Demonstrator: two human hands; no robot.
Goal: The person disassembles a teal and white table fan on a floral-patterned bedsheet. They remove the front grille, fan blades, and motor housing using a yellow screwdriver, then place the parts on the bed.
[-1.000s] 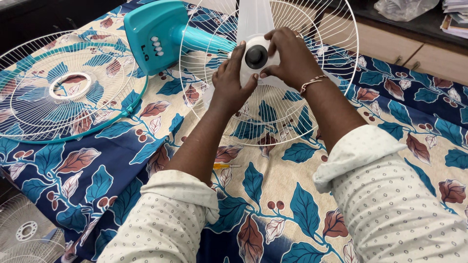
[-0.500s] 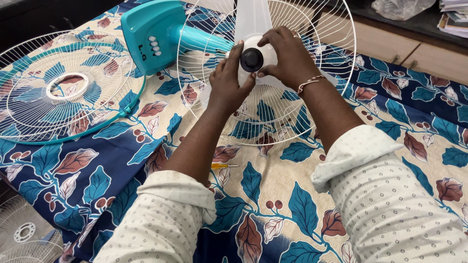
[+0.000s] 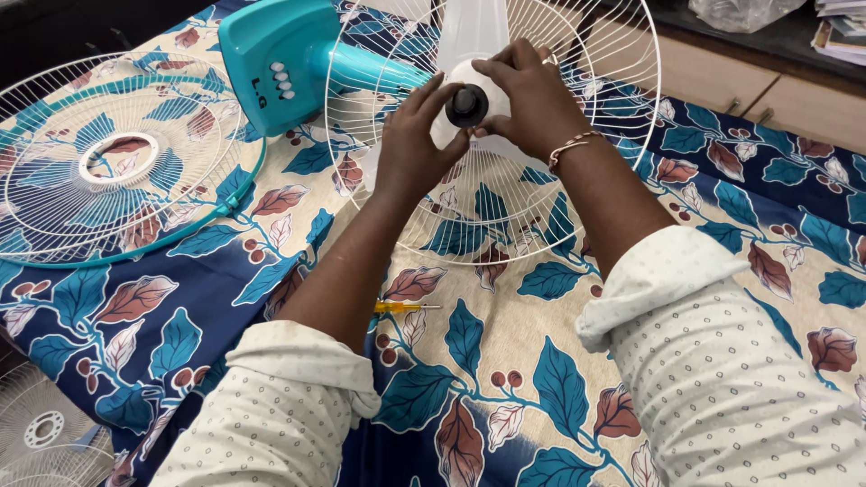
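Observation:
A teal table fan lies on its back on a leaf-patterned cloth, its teal base (image 3: 271,63) at the top left. Its white rear wire guard (image 3: 591,144) rings a pale, see-through blade hub (image 3: 469,41). In the hub's middle sits a black round cap (image 3: 466,105). My left hand (image 3: 410,144) presses against the hub's left side with its fingertips at the cap. My right hand (image 3: 532,99), with a bracelet at the wrist, wraps the hub from the right and its fingers touch the cap.
The loose front guard (image 3: 117,158) with a teal rim lies flat at the left. A small yellow-handled screwdriver (image 3: 401,307) lies on the cloth (image 3: 505,343) between my forearms. Wooden drawers (image 3: 767,90) run along the back right. Another wire guard (image 3: 41,433) sits on the floor, bottom left.
My left hand has slid up closer to the black cap. The right hand's fingers have shifted a little around the cap. The view has drifted slightly.

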